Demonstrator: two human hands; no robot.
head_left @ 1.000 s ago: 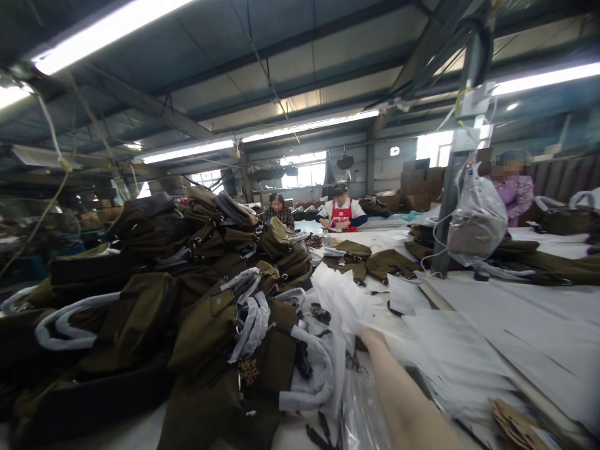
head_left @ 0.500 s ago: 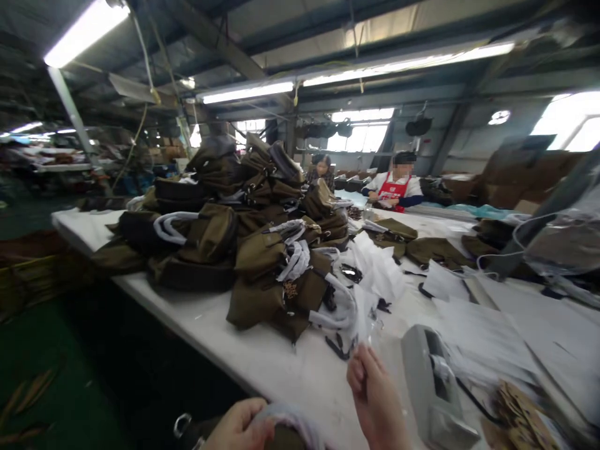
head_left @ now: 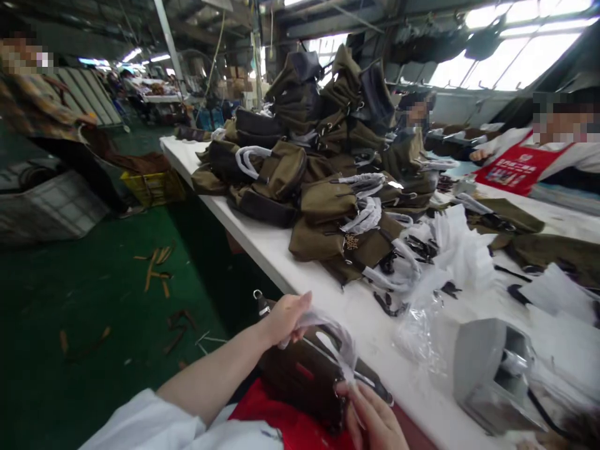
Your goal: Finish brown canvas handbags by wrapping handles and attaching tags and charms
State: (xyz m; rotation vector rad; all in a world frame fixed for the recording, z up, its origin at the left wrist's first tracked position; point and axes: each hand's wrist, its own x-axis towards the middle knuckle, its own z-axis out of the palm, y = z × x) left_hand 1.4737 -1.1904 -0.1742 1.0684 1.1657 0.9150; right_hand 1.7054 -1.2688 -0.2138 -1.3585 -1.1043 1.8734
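A dark olive bag (head_left: 300,369) rests at the table's near edge, against a red apron. Its handle (head_left: 344,334) is wrapped in whitish film and arches up between my hands. My left hand (head_left: 288,319) is closed round the left part of the wrapped handle. At the handle's right end, near the bag's metal fitting, my right hand (head_left: 368,409) pinches the whitish wrapping. A grey tape dispenser (head_left: 487,369) stands on the table to the right of my right hand.
Olive bags (head_left: 328,200) are heaped on the white table (head_left: 253,240). White sheets (head_left: 462,250) and clear plastic (head_left: 422,331) lie to the right. A person in a red apron (head_left: 520,165) is across the table; another person (head_left: 42,112) stands at far left, near a yellow crate (head_left: 152,187).
The view has swung left and down. My right hand has come from above the table to the wrapped handle and now pinches its wrapping. More of the bag shows.
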